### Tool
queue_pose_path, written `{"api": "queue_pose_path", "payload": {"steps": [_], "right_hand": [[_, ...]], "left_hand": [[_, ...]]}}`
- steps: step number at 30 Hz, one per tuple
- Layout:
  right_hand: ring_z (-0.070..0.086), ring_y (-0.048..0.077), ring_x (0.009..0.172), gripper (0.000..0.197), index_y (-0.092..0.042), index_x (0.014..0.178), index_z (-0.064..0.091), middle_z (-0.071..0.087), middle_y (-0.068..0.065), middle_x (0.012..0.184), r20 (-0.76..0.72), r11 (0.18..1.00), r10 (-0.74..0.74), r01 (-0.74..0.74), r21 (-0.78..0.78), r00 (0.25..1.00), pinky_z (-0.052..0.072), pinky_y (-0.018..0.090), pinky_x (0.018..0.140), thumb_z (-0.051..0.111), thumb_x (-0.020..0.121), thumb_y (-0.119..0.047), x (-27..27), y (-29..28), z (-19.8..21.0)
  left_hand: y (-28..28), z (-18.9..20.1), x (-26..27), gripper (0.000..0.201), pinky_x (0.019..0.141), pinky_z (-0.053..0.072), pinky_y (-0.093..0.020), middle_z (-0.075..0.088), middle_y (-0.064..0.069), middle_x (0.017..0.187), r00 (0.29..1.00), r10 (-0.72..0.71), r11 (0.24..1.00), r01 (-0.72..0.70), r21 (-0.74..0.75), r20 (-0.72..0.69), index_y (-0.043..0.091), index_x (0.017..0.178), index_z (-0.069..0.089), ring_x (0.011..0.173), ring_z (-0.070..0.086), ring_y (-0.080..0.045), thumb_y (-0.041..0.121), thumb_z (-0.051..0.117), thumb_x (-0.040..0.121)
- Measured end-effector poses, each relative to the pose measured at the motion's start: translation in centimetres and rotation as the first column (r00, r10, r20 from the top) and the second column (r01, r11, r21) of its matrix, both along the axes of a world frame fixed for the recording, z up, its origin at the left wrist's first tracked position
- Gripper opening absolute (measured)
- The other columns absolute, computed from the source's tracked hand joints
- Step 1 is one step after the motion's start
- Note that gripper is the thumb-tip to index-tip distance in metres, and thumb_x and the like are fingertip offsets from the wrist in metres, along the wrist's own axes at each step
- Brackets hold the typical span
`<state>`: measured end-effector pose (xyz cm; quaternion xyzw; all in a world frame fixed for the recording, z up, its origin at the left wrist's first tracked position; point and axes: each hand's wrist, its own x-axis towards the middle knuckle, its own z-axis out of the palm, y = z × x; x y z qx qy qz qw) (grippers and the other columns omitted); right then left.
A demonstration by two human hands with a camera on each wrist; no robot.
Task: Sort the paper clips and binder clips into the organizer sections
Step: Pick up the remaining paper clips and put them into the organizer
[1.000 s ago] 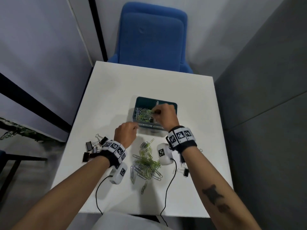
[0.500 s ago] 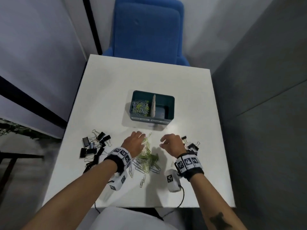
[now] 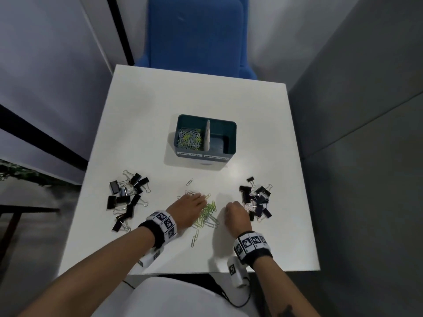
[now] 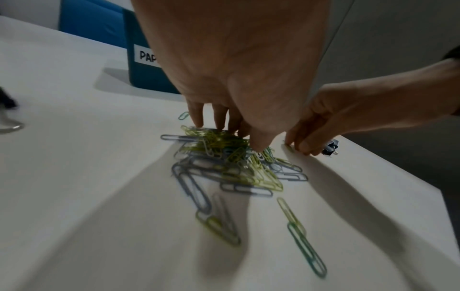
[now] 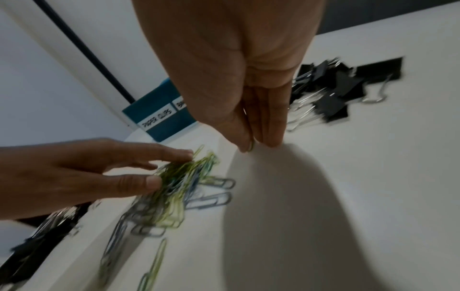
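The teal organizer (image 3: 225,151) stands mid-table; its left section holds paper clips (image 3: 190,139) and its right section looks bare. A loose pile of green and grey paper clips (image 3: 209,212) lies near the front. My left hand (image 3: 201,200) lies over the pile's left side, fingers (image 4: 199,120) fairly straight, with fingertips and thumb touching the clips. My right hand (image 5: 256,145) is just right of the pile, fingertips on the table, pinching one green paper clip (image 5: 251,147) between thumb and fingers.
Black binder clips lie in two heaps on the white table (image 3: 160,106), one at the left (image 3: 127,200) and one at the right (image 3: 256,200), close to my right hand. A blue chair (image 3: 194,35) stands behind the table. Single paper clips (image 3: 195,241) lie near the front edge.
My right hand has left the organizer and come back down to the table beside the pile. The left hand has moved onto the pile of paper clips.
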<state>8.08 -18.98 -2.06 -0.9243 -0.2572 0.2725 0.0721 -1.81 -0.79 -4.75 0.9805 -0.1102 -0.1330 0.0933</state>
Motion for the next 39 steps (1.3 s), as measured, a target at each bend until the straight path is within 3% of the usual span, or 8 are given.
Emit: {"api": "queue_pose_path", "payload": {"steps": [5,11,14,17,22,29,34,39], "right_hand": [[0.061,0.028,0.086,0.013,-0.006,0.096,0.068,0.059,0.009,0.098,-0.103,0.980,0.150,-0.134,0.145,0.983,0.050,0.032,0.075,0.063,0.088,-0.014,-1.2,2.3,0.1],[0.055,0.020,0.081,0.045,-0.012,0.107,0.051,0.054,0.003,0.102,-0.139,0.979,0.151,-0.128,0.160,0.979,0.043,0.027,0.068,0.075,0.079,-0.037,-1.4,0.3,0.2],[0.057,0.020,0.080,0.055,-0.016,0.096,0.054,0.061,0.001,0.095,-0.205,0.950,0.298,-0.311,-0.034,0.932,0.050,0.032,0.069,0.077,0.067,-0.058,-2.7,0.1,-0.2],[0.061,0.025,0.087,0.055,-0.017,0.097,0.061,0.064,0.005,0.100,-0.199,0.906,0.394,-0.415,-0.077,0.897,0.046,0.033,0.070,0.075,0.067,-0.061,-4.7,1.0,-0.6],[0.065,0.025,0.086,0.028,-0.016,0.091,0.065,0.067,0.006,0.096,-0.165,0.963,0.270,-0.268,0.035,0.949,0.052,0.034,0.073,0.074,0.079,-0.040,-4.8,4.2,-0.9],[0.064,0.027,0.082,0.017,-0.018,0.093,0.063,0.065,0.005,0.097,-0.070,0.967,0.166,-0.148,0.207,0.984,0.052,0.034,0.069,0.068,0.084,-0.032,-2.2,5.1,-1.4],[0.053,0.021,0.088,0.063,-0.019,0.115,0.049,0.047,0.004,0.110,0.005,0.973,0.076,-0.075,0.219,0.997,0.053,0.036,0.061,0.082,0.068,-0.044,-1.2,2.5,-1.4],[0.045,0.025,0.110,0.081,-0.026,0.132,0.034,0.039,0.004,0.123,-0.037,0.989,0.112,-0.107,0.106,0.993,0.054,0.037,0.071,0.083,0.068,-0.037,-1.8,2.3,-1.0]], "left_hand": [[1.1,0.4,-4.4,0.050,0.076,0.054,-0.037,0.060,-0.006,0.118,0.953,0.259,0.959,-0.236,-0.155,0.154,0.015,0.121,0.053,0.103,0.058,-0.025,0.017,0.074,0.075],[1.7,0.4,-8.5,0.050,0.060,0.046,-0.034,0.050,-0.002,0.102,0.858,0.504,0.848,-0.514,-0.128,-0.103,0.014,0.107,0.048,0.084,0.057,-0.027,0.048,0.070,0.078],[1.5,0.6,-8.6,0.061,0.065,0.037,-0.034,0.055,0.001,0.100,0.838,0.468,0.879,-0.475,0.048,-0.280,0.016,0.102,0.047,0.086,0.059,-0.025,0.070,0.058,0.076],[0.8,0.4,-7.5,0.061,0.069,0.038,-0.034,0.060,-0.001,0.106,0.832,0.451,0.888,-0.456,0.063,-0.323,0.015,0.106,0.050,0.089,0.060,-0.025,0.068,0.058,0.077],[0.5,0.4,-4.7,0.045,0.074,0.047,-0.033,0.066,-0.004,0.102,0.822,0.428,0.894,-0.445,0.047,-0.375,0.016,0.096,0.054,0.088,0.063,-0.025,0.053,0.071,0.076],[1.0,1.9,-3.1,0.033,0.069,0.042,-0.034,0.062,-0.002,0.103,0.817,0.512,0.842,-0.539,-0.036,-0.267,0.018,0.096,0.051,0.089,0.061,-0.027,0.046,0.063,0.083],[0.1,1.5,-4.8,0.088,0.070,0.045,-0.037,0.043,-0.002,0.120,0.840,0.470,0.869,-0.495,-0.029,-0.270,0.015,0.122,0.034,0.097,0.051,-0.024,0.068,0.070,0.063],[-0.7,1.1,-4.2,0.091,0.067,0.051,-0.036,0.044,-0.007,0.124,0.879,0.441,0.896,-0.444,0.024,-0.181,0.010,0.133,0.036,0.103,0.050,-0.026,0.058,0.075,0.067]]}}
